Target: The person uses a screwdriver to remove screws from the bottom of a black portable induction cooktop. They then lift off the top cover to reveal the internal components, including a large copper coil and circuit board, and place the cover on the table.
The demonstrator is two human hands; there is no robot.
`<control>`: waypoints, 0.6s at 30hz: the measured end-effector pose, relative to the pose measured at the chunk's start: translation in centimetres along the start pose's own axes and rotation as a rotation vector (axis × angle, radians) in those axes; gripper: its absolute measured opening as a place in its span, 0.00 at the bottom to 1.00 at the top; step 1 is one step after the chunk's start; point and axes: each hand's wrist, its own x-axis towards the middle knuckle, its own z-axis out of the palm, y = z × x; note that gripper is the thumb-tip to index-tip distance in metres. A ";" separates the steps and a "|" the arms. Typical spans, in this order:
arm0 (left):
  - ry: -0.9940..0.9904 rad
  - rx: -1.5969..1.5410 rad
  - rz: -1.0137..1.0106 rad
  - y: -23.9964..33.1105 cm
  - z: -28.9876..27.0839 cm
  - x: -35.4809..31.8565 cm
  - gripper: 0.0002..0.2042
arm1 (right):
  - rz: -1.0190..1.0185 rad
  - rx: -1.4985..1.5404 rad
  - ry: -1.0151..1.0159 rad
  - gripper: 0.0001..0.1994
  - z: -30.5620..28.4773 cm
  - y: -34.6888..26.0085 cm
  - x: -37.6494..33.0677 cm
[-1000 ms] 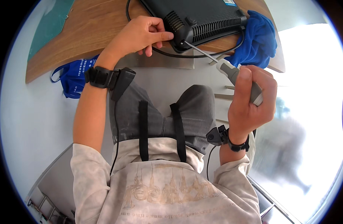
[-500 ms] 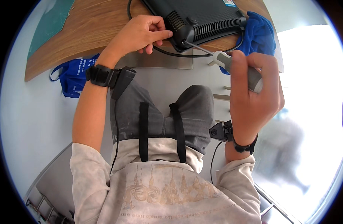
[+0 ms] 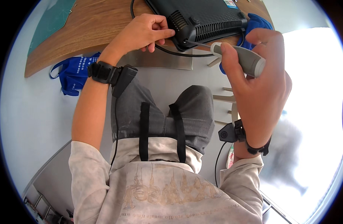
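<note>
A black vented device (image 3: 205, 18) lies on the wooden table (image 3: 89, 33) at the top. My left hand (image 3: 145, 31) rests on the table edge, fingertips pressed against the device's near left corner. My right hand (image 3: 259, 82) grips a grey-handled screwdriver (image 3: 240, 61); its thin shaft points left and its tip meets the device's near corner. A black cable (image 3: 179, 52) loops under that corner.
A blue cloth (image 3: 255, 24) lies by the device's right end. A green mat (image 3: 55, 20) sits on the table's left. A blue bag (image 3: 72, 74) lies on the floor under the table. My knees fill the middle; a metal plate (image 3: 156, 61) hangs below the tabletop.
My right hand rose and moved toward the device, bringing the screwdriver tip to its near corner. My left hand stayed at the corner.
</note>
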 end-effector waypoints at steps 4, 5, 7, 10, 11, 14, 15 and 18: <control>-0.001 -0.005 -0.005 0.0 -0.2 0.0 0.13 | -0.076 -0.010 -0.079 0.21 -0.8 -0.3 0.8; -0.004 -0.012 -0.003 0.0 -0.2 0.0 0.13 | -0.105 0.030 -0.048 0.21 -0.3 0.3 0.8; -0.008 -0.020 -0.002 0.2 -0.2 -0.1 0.13 | -0.128 0.074 -0.019 0.21 0.0 0.7 1.1; -0.011 -0.034 -0.011 0.2 -0.3 0.0 0.13 | -0.123 0.041 -0.007 0.20 0.1 0.6 1.7; -0.012 -0.039 -0.016 0.1 -0.3 0.0 0.13 | -0.134 0.012 0.008 0.19 0.1 0.5 1.8; 0.000 -0.028 0.003 0.0 -0.3 0.0 0.12 | -0.127 -0.064 -0.007 0.16 -0.3 0.8 2.3; 0.001 -0.030 0.003 0.0 -0.4 0.0 0.12 | -0.119 -0.088 -0.025 0.16 -0.5 1.0 2.5; 0.006 -0.035 0.000 0.3 -0.4 -0.1 0.12 | -0.134 -0.153 0.010 0.16 -0.5 1.9 2.7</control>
